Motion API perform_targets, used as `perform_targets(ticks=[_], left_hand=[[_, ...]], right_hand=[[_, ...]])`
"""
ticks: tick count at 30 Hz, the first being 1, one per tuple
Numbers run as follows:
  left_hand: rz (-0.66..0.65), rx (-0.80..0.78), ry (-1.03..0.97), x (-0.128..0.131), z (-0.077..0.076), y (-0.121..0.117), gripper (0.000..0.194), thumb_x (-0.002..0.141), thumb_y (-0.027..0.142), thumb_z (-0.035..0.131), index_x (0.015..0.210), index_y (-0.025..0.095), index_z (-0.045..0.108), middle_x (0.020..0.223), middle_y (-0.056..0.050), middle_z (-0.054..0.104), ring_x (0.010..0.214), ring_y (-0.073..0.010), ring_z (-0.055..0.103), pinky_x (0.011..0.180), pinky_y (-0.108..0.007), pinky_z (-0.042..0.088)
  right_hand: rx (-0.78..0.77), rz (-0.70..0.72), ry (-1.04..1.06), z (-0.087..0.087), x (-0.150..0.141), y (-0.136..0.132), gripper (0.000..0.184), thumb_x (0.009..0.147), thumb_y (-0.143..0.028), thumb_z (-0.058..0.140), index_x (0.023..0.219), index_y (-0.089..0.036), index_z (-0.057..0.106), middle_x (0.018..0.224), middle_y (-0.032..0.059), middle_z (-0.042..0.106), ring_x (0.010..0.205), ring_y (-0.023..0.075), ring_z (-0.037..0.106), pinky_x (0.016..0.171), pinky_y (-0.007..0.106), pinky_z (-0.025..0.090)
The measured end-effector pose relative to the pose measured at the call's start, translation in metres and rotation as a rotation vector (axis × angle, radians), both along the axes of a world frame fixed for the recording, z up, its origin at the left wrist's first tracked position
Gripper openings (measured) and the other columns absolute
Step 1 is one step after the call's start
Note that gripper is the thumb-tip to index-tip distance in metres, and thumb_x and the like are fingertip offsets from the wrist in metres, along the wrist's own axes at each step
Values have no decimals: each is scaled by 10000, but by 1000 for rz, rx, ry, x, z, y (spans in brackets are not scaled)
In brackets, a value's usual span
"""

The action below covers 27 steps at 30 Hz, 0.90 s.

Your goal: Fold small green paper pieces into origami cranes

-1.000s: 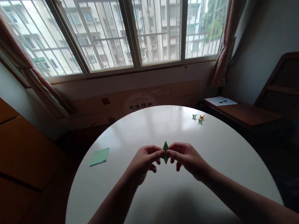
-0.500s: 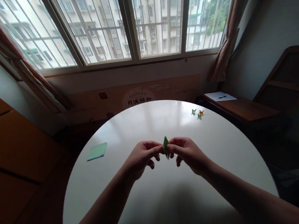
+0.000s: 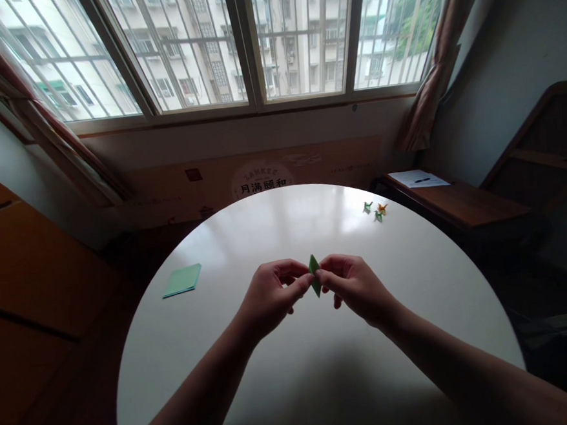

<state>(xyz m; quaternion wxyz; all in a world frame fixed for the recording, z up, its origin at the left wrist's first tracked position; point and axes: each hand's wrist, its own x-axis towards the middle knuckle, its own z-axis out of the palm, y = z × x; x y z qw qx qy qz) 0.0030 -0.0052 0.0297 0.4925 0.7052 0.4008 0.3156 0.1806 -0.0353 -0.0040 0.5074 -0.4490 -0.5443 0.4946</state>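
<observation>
A small green folded origami paper point(image 3: 313, 264), shaped like a narrow upright diamond, is held up above the white round table point(image 3: 294, 367). My left hand point(image 3: 279, 294) pinches its left side between thumb and forefinger. From the other side my right hand point(image 3: 349, 282) grips it in the same way, thumb in front. Both thumbs meet near the middle of the paper and cover part of it. The remaining fingers of each hand curl loosely below.
On the left of the table lies a stack of green paper squares point(image 3: 182, 280). Several small folded birds, including an orange bird point(image 3: 383, 209) and a green bird point(image 3: 368, 206), stand at the back right. Beyond is a wooden bench point(image 3: 477, 202) with white paper point(image 3: 414, 179) and a pen.
My left thumb has shifted inward onto the front of the folded paper, and the left fingers are curled closer. The view has tilted slightly; the other things lie where they were.
</observation>
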Motion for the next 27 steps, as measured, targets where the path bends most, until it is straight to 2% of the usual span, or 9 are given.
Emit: perform_targets(ticks=[5, 12, 19, 27], left_hand=[[4, -112, -48, 1, -1, 3, 198, 764, 283, 729, 870, 117, 733, 702, -37, 667, 596, -127, 569, 361, -157, 425], [30, -260, -79, 1, -1, 7, 201, 683, 278, 783, 807, 125, 742, 683, -30, 660, 593, -117, 552, 362, -141, 388], [30, -276, -64, 1, -1, 8, 199, 690, 290, 767, 798, 126, 738, 693, -39, 673, 580, -113, 545, 377, -152, 380], [26, -271, -47, 1, -3, 8, 160, 686, 268, 751, 764, 131, 724, 663, -27, 655, 564, -110, 542, 379, -157, 386]], right_hand=[[57, -17, -72, 3, 0, -2, 195, 816, -333, 695, 808, -138, 693, 688, 25, 645, 568, 127, 568, 416, 200, 465], [152, -62, -237, 9, 1, -6, 184, 853, -310, 654, 827, -142, 723, 743, 53, 693, 668, 153, 616, 467, 199, 495], [35, 47, -99, 6, 5, -4, 235, 834, -351, 674, 889, -131, 733, 764, 66, 689, 644, 162, 613, 435, 217, 483], [-39, 92, -41, 4, 7, -1, 256, 817, -380, 695, 857, -130, 734, 777, 81, 687, 685, 173, 608, 431, 205, 469]])
